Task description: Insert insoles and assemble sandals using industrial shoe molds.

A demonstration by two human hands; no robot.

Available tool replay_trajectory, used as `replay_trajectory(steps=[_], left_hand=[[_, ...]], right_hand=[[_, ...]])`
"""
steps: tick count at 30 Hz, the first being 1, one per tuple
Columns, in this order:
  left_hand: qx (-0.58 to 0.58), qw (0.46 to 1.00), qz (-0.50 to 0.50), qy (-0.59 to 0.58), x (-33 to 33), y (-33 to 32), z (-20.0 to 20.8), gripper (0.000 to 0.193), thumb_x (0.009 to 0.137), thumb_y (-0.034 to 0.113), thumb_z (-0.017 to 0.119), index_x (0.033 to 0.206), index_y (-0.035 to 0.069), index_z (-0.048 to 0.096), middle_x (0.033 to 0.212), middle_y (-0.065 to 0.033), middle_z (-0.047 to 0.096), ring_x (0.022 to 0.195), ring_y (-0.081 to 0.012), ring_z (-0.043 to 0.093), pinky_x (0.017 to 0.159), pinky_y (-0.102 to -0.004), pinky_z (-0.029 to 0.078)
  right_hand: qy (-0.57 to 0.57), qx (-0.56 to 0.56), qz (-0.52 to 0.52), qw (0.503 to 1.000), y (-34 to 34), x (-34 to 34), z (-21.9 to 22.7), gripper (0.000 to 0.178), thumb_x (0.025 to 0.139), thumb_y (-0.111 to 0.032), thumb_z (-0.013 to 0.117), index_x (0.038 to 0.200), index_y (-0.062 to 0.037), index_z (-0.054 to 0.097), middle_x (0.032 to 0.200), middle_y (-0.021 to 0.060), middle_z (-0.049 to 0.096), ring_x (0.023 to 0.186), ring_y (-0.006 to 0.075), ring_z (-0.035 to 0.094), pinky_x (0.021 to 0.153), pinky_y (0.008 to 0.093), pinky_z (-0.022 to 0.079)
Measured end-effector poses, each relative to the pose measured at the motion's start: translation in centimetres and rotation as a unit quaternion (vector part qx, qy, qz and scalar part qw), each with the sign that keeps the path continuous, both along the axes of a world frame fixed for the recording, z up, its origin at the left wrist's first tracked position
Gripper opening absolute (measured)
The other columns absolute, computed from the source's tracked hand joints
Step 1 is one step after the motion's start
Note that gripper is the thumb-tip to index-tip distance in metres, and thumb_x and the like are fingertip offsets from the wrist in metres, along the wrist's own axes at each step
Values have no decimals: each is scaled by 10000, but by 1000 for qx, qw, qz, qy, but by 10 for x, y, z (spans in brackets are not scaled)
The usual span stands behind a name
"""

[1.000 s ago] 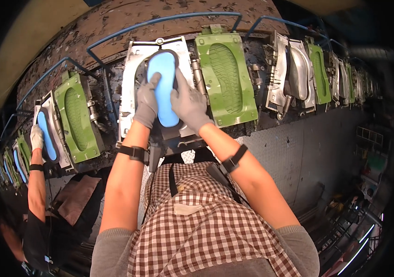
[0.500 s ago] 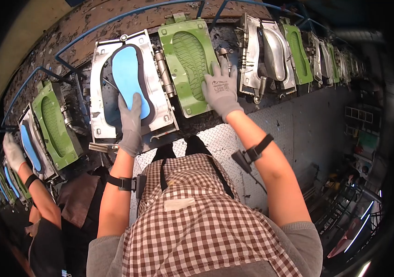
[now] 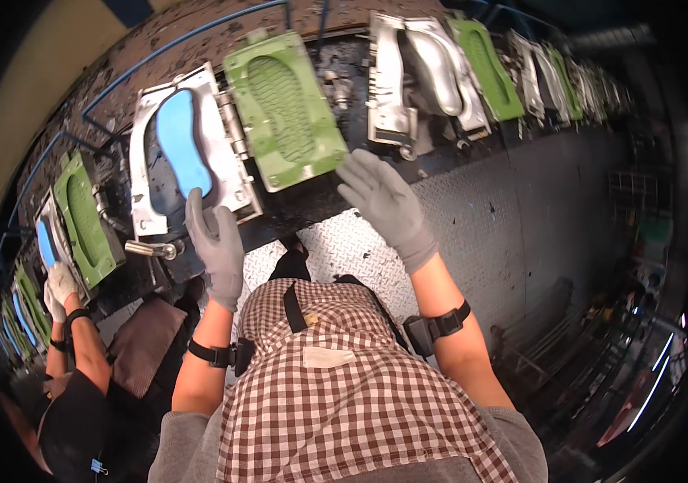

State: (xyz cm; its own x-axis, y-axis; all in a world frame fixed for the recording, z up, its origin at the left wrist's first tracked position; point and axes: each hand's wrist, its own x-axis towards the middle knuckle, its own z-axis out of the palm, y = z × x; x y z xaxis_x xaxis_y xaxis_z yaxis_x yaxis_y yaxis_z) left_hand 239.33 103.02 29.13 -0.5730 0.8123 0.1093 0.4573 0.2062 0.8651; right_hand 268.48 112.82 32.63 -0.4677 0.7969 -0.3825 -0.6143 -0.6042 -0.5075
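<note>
A blue shoe sole (image 3: 180, 143) lies in the foot-shaped recess of an open silver metal mould (image 3: 141, 189). Just below the sole's near end is my left hand (image 3: 219, 245), grey-gloved, with thumb and fingers apart and nothing held. Whether its fingertips still touch the sole is hard to tell. Hinged to the mould's right side is a green plate (image 3: 311, 121) with a ridged tread pattern. My right hand (image 3: 388, 205), gloved in grey too, hovers at the plate's lower right corner, fingers stretched out and empty.
More open moulds stand in a row to the right, the nearest with a silver foot-shaped core (image 3: 434, 68). At left, a co-worker's gloved hands (image 3: 62, 288) are at another mould beside a green plate (image 3: 86, 221). A blue rail (image 3: 187, 44) runs behind. Metal plate flooring (image 3: 456, 209) lies to the right.
My left hand has slid off the blue sole toward me, its fingers spreading. My right hand has come away from the green plate. The whole view has shifted a little.
</note>
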Motion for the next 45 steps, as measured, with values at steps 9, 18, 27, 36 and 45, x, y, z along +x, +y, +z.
replay_trajectory(steps=[9,18,27,36,45], left_hand=[[26,941,-335,-21,233,-8,28,486,1026,127,597,1479,-20,504,1493,-154,546,1401,-250,485,1183,-372,357],[-77,724,-678,-106,532,-152,17,496,1075,174,547,1504,-59,455,1534,-182,498,1414,-261,469,1186,-370,352],[-130,516,-844,-72,797,-320,13,464,1056,126,574,1468,-71,492,1477,-183,555,1353,-257,524,1147,-354,384],[-232,318,-914,97,1040,-588,-34,548,1025,239,637,1463,-56,493,1297,-160,640,1201,-242,601,1035,-344,472],[-308,56,-943,112,1148,-948,4,599,1022,264,653,1491,-57,464,1406,-204,595,1295,-253,564,1106,-348,429]], right_hand=[[-317,38,-225,921,-179,205,30,169,1000,-178,644,1053,-24,601,892,62,667,693,156,649,676,317,563],[-279,-211,-681,643,-556,416,15,291,1007,-299,674,1069,-15,654,973,94,676,781,172,671,694,282,559],[-253,-326,-821,396,-831,478,-12,284,982,-280,701,979,-2,640,803,94,662,736,159,678,559,309,552],[-218,-526,-783,251,-1078,536,-157,488,986,-445,632,1129,20,675,801,134,696,729,199,690,696,334,553],[-251,-603,-712,256,-1273,625,-195,491,875,-347,679,1267,-51,683,1124,231,740,1061,353,723,966,415,539]])
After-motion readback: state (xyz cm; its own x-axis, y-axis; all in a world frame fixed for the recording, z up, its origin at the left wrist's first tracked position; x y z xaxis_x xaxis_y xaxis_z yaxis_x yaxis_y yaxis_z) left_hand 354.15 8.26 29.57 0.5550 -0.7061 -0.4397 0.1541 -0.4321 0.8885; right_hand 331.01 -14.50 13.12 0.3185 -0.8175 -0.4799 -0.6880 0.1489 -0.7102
